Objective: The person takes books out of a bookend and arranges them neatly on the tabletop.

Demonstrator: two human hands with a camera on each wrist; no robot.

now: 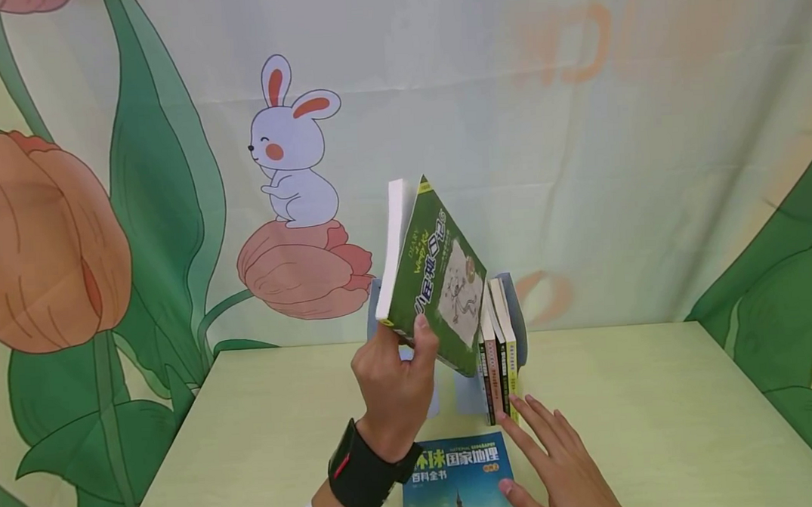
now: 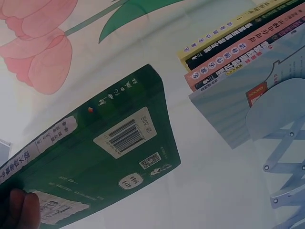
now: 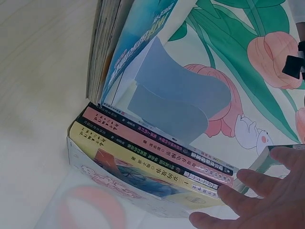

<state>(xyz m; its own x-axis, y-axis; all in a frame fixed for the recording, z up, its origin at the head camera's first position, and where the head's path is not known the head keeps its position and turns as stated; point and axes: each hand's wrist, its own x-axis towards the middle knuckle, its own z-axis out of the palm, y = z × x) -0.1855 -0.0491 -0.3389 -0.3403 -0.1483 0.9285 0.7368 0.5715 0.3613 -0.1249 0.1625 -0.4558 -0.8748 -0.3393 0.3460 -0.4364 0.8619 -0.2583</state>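
In the head view my left hand (image 1: 393, 383) grips a green comic-style paperback (image 1: 441, 282) by its lower edge, raised and tilted above the table. Its barcoded back cover shows in the left wrist view, with my fingertips at the lower left corner. To the right stands a row of thin books (image 1: 498, 363) with black, pink and yellow spines, upright in a pale blue bookend (image 1: 515, 317). My right hand (image 1: 561, 466) is spread, fingertips close to the lower front of that row. In the right wrist view its fingers (image 3: 248, 183) overlap the spine ends.
A blue geography encyclopedia (image 1: 457, 482) lies on the pale table (image 1: 251, 442), in front of the bookend and between my forearms. Behind the table hangs a printed cloth (image 1: 426, 94) with a rabbit and tulips. The bookend has a criss-cross folding base (image 2: 286, 167).
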